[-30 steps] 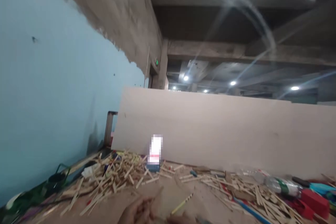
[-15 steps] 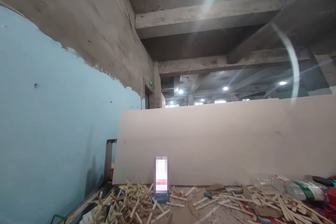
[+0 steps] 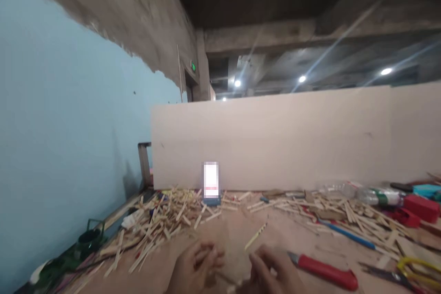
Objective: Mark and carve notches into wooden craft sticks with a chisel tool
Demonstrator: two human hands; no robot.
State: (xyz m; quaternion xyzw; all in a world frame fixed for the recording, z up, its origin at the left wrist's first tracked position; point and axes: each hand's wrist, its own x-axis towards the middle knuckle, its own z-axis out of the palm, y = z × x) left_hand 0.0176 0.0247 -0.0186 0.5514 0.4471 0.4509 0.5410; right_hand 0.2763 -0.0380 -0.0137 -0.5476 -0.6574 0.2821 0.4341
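Observation:
At the bottom of the view, my left hand (image 3: 196, 266) is curled with its fingers drawn toward the thumb. Facing it, my right hand (image 3: 275, 268) is closed, fingertips pressed together. Something thin and blurred lies low between the two hands; I cannot make out what either hand grips. Just beyond them, a thin wooden stick with dark marks (image 3: 256, 236) rests slantwise on the table (image 3: 230, 234). Close by my right hand is a red-handled knife (image 3: 327, 271), its short blade pointing at the hand.
Piles of wooden sticks (image 3: 161, 225) spread left and right (image 3: 358, 213). A lit phone (image 3: 211, 181) stands against a pale board (image 3: 275, 142). Yellow-handled scissors (image 3: 413, 268), a blue pen-like tool (image 3: 351, 235), a red block (image 3: 422, 207) and plastic bottles (image 3: 381, 196) lie right.
My view has tipped downward, so the board and phone sit higher in the picture. Both my hands, the knife and the scissors now show; none of them was in view before.

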